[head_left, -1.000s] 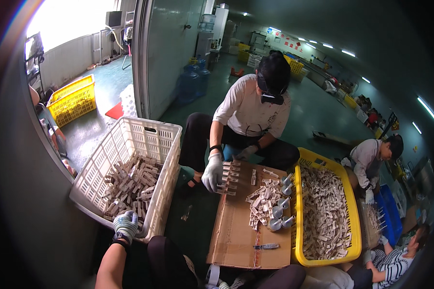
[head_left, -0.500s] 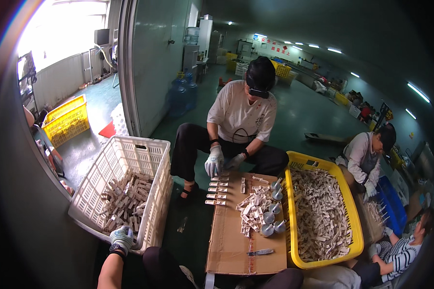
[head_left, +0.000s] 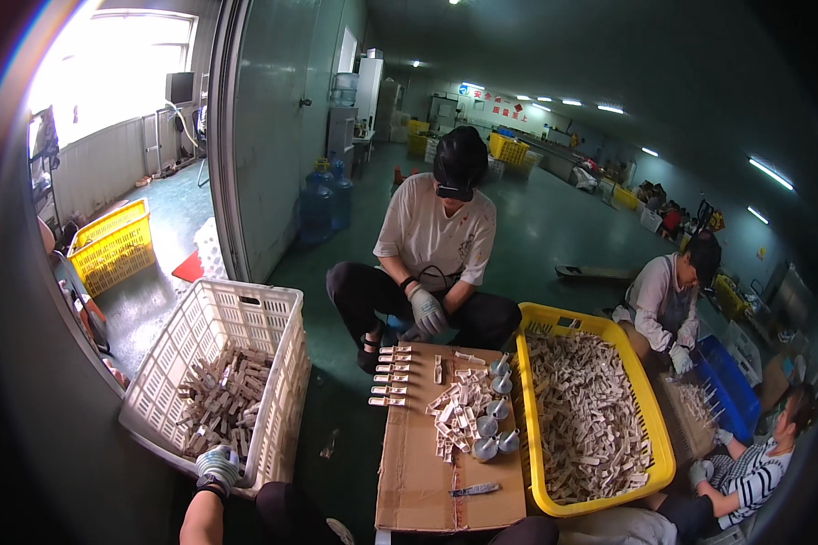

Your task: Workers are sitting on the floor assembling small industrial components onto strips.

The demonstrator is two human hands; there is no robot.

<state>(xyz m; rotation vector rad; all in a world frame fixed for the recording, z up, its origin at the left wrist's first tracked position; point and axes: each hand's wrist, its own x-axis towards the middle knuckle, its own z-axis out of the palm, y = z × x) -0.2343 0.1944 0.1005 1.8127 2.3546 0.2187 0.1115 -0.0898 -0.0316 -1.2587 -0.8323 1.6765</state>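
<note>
My left hand (head_left: 218,467), in a striped work glove, is at the near rim of a white slatted plastic crate (head_left: 286,322). Its fingers are curled over that rim. Inside the crate lies a heap of small whitish plastic pieces (head_left: 227,395), some of them close to my fingertips. My right hand is out of the picture. On a cardboard box (head_left: 409,490) in front of me are a row of the same kind of pieces (head_left: 393,376), a loose pile (head_left: 459,409), several grey round parts with thin stems (head_left: 487,425) and a knife-like flat tool (head_left: 474,490).
A yellow basket (head_left: 668,454) heaped with whitish pieces stands right of the cardboard. Across from me sits a co-worker (head_left: 441,222) with gloved hands together. Two more people sit at the right beside a blue crate (head_left: 727,381). A grey door (head_left: 277,136) is at the left.
The view has shifted, so most things sit a little further left. The co-worker's hands have come together, back from the row, which has one more piece. My left hand stays on the crate rim.
</note>
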